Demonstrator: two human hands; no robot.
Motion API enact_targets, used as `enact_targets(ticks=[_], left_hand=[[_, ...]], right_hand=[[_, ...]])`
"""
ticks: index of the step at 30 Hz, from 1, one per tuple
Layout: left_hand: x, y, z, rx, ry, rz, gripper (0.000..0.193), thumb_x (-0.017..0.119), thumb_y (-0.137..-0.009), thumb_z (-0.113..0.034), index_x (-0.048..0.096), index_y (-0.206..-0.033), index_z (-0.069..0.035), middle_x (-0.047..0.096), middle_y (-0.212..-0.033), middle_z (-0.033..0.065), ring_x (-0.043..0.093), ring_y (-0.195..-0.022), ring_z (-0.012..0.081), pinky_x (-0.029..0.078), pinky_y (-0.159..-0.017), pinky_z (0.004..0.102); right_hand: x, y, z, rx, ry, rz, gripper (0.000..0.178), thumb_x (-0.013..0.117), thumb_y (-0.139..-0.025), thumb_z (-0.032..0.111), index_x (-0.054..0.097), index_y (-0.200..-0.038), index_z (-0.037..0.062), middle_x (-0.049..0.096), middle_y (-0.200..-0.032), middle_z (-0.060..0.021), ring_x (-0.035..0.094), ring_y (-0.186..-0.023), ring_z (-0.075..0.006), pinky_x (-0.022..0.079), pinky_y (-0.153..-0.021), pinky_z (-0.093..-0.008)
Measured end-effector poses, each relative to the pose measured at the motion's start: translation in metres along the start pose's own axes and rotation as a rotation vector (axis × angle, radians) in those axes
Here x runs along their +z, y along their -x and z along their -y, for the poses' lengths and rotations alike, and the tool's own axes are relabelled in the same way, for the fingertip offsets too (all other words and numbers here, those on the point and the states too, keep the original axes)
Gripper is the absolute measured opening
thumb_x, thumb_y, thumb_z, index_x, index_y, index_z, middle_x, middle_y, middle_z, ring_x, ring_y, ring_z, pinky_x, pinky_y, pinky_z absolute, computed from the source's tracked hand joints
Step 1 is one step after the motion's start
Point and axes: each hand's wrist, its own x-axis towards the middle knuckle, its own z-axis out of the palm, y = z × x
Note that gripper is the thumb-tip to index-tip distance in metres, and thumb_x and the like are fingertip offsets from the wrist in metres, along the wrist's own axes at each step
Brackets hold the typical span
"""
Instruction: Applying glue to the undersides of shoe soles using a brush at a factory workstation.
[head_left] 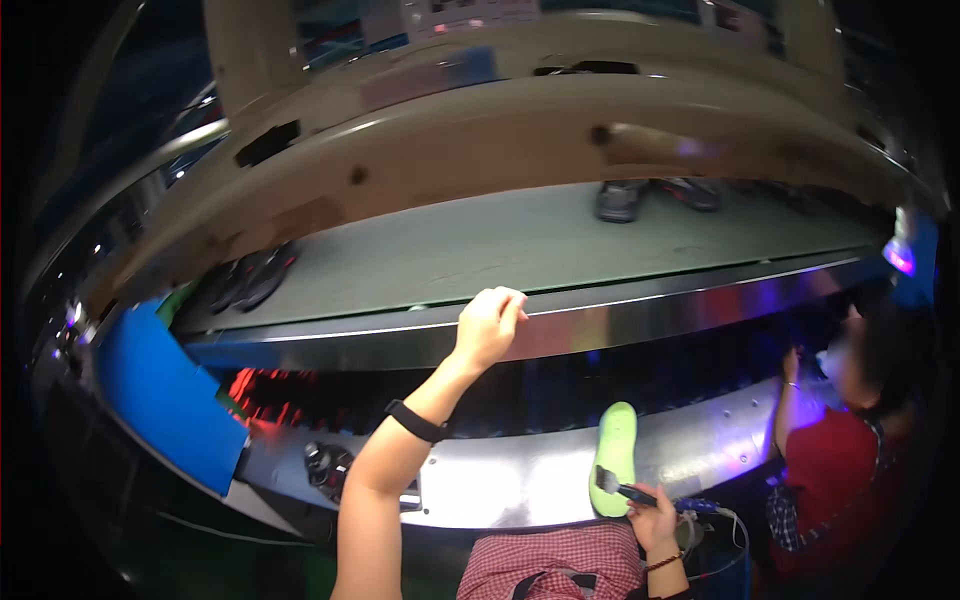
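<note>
My left hand [488, 325] is raised at the front edge of the conveyor, its fingers curled closed; whatever they may hold is hidden. Low on the right, my right hand [655, 515] grips a brush [636, 494] with a dark handle. The brush's pale head lies over the near part of a lime-green shoe sole [616, 440], but I cannot tell whether it touches. The sole lies lengthwise away from me on a shiny metal bench [510, 475]. A blue fitting [698, 506] and a thin clear tube show beside my right hand.
Dark shoes [622, 200] stand on the grey-green conveyor belt [450, 245], with more shoes [255, 278] at its left. A dark object [328, 470] sits on the bench's left part. Blue panel [170, 400] at left. A person in red [845, 460] works close on my right.
</note>
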Motion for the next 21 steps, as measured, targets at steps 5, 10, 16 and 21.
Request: enact_targets(ticks=[5, 10, 16, 21], left_hand=[[0.045, -0.042, -0.019, 0.070, -0.134, 0.190, 0.023, 0.052, -0.094, -0.022, 0.063, -0.103, -0.004, 0.066, -0.100, 0.0120, 0.059, -0.102, 0.0290, 0.044, -0.092, 0.0382], [0.109, -0.058, -0.046, 0.044, -0.269, 0.156, 0.047, 0.050, -0.093, -0.032, 0.053, -0.127, 0.000, 0.054, -0.130, 0.0210, 0.049, -0.123, 0.0350, 0.035, -0.107, 0.0408], [0.120, -0.056, -0.057, -0.117, -0.468, 0.344, 0.057, 0.042, -0.094, -0.041, 0.050, -0.132, 0.000, 0.051, -0.135, 0.0200, 0.045, -0.129, 0.0335, 0.032, -0.109, 0.0436], [0.117, -0.058, -0.058, -0.159, -0.542, 0.438, 0.057, 0.040, -0.094, -0.041, 0.049, -0.133, -0.001, 0.050, -0.137, 0.0184, 0.043, -0.131, 0.0315, 0.029, -0.111, 0.0462]], right_hand=[[-0.013, -0.004, -0.002, -0.018, -0.007, 0.051, 0.048, 0.041, -0.099, 0.037, 0.059, -0.113, -0.0050, 0.065, -0.110, -0.0164, 0.062, -0.085, -0.0222, 0.046, -0.071, -0.0330], [-0.022, -0.012, -0.004, 0.008, -0.055, 0.028, 0.045, 0.044, -0.100, 0.031, 0.055, -0.120, -0.0076, 0.063, -0.113, -0.0181, 0.063, -0.095, -0.0253, 0.047, -0.079, -0.0334], [-0.034, -0.011, -0.002, -0.022, 0.000, 0.118, 0.038, 0.048, -0.098, 0.018, 0.052, -0.123, -0.0105, 0.062, -0.114, -0.0198, 0.063, -0.100, -0.0245, 0.048, -0.087, -0.0332], [-0.031, -0.008, 0.004, -0.016, 0.052, 0.083, 0.032, 0.059, -0.088, -0.003, 0.055, -0.119, -0.0101, 0.064, -0.109, -0.0192, 0.065, -0.094, -0.0233, 0.051, -0.087, -0.0315]])
